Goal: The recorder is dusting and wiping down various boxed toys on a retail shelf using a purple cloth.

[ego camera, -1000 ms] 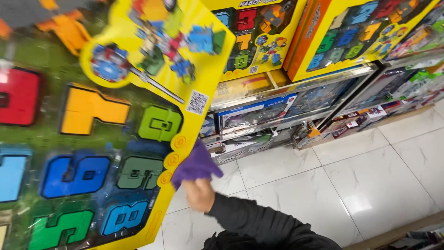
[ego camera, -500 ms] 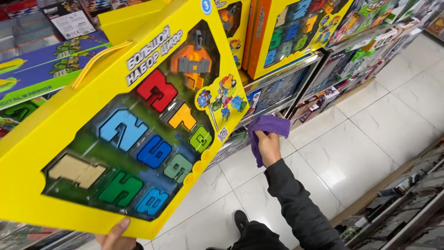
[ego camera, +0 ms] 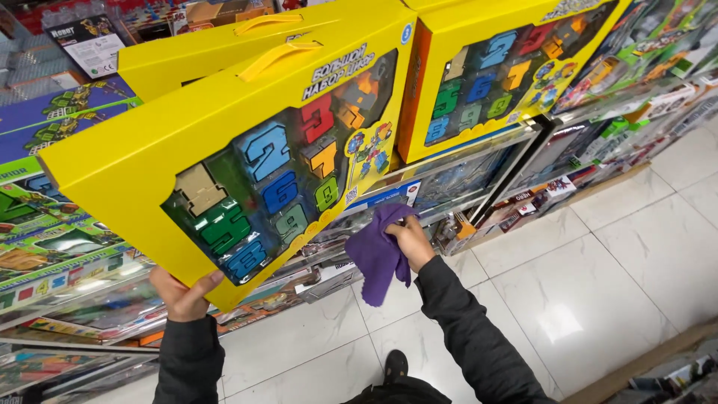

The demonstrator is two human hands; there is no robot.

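- Head view: the tiled floor (ego camera: 598, 299) takes the right half, and more of it shows than half a second ago.
- The shelves (ego camera: 479, 179) of boxed toys run along the top and left; a second yellow box (ego camera: 508, 67) stands there, now more in sight.
- The big yellow toy box (ego camera: 149, 150), with coloured number blocks behind its window, is tilted, its handle up. It sat lower and more to the left before; now its lower corner rests in the left hand.
- The left hand (ego camera: 182, 293) pinches that lower corner, thumb on the front.
- The right hand (ego camera: 410, 241) is closed around a purple cloth (ego camera: 376, 254), just below the box edge. The cloth hangs down more than before.
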